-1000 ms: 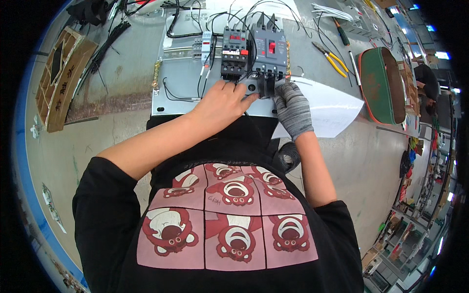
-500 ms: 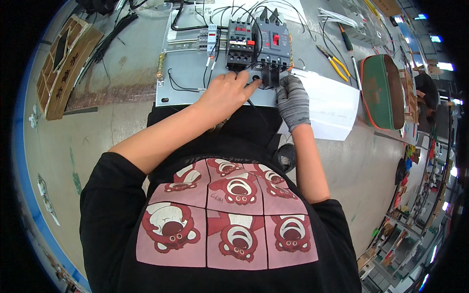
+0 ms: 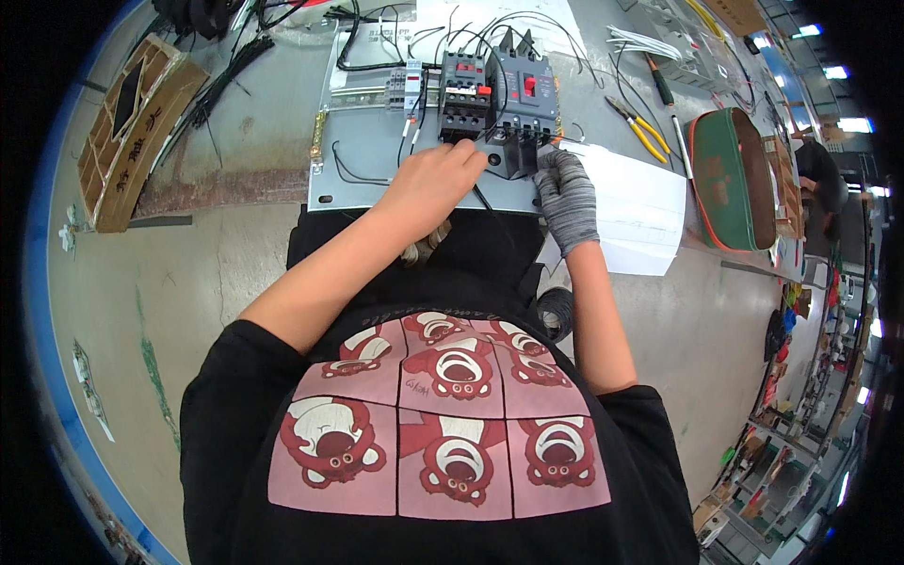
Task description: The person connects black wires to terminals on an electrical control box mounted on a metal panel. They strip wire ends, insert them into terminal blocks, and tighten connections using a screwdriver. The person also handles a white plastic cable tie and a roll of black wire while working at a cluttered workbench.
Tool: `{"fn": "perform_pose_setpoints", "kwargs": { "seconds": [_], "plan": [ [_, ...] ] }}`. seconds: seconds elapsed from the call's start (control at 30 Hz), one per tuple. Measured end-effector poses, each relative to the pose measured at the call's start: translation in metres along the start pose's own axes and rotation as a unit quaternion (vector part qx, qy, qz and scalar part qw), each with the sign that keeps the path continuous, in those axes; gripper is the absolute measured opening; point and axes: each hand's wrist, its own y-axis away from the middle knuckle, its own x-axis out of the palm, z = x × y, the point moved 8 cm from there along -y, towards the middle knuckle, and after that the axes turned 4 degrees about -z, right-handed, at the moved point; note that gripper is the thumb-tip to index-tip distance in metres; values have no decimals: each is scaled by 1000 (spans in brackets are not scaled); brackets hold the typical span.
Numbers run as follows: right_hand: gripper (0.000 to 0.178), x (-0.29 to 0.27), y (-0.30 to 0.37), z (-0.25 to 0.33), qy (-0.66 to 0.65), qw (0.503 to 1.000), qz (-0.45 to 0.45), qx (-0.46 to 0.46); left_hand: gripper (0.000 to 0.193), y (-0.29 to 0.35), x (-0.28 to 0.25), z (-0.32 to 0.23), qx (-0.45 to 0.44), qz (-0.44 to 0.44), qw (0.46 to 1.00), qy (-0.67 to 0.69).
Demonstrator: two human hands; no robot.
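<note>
My bare left hand [image 3: 438, 181] is at the lower end of a black contactor [image 3: 463, 99] on a grey mounting plate [image 3: 363, 141]. Its fingers are drawn together; whatever they hold is hidden. A thin black wire [image 3: 483, 198] emerges beside them and hangs over the plate's near edge. My right hand [image 3: 568, 200], in a grey knitted glove, is closed beside the black barrier pieces [image 3: 520, 153] below a grey circuit breaker [image 3: 524, 92] with a red lever. I cannot see what its fingertips grip. A small light-coloured relay module [image 3: 412, 87] sits left of the contactor.
White paper [image 3: 631, 207] lies right of the plate. Farther right are yellow-handled pliers [image 3: 642, 130], a screwdriver [image 3: 662, 89] and a green open bag [image 3: 730, 179]. A divided wooden box [image 3: 132, 141] and a bundle of black cable ties [image 3: 231, 80] lie left.
My left hand's extended finger has drawn in from the barrier pieces toward the contactor, uncovering a round hole in the plate. My right hand stays nearly in place. The whole view has shifted slightly.
</note>
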Motion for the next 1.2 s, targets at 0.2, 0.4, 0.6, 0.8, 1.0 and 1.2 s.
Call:
{"fn": "perform_pose_setpoints", "kwargs": {
  "seconds": [0.2,0.4,0.6,0.8,1.0,1.2],
  "plan": [
    [16,-1,-11,17,116,985,-24,-123,22,0,3,0,12,-29,999,-38],
    [22,2,0,16,95,991,-4,-94,38,-2,4,-9,18,-37,993,-106],
    [17,4,2,10,88,989,-68,-96,34,-4,10,-9,-2,-46,991,-124],
    [17,5,3,3,82,989,-79,-90,36,-1,10,-5,23,-41,995,-91],
    [14,-2,1,12,84,991,-57,-88,39,2,0,-13,71,-28,992,-104],
    [8,-7,16,5,52,998,-20,-41,27,7,0,-9,55,-31,997,-53]
  ]
}}
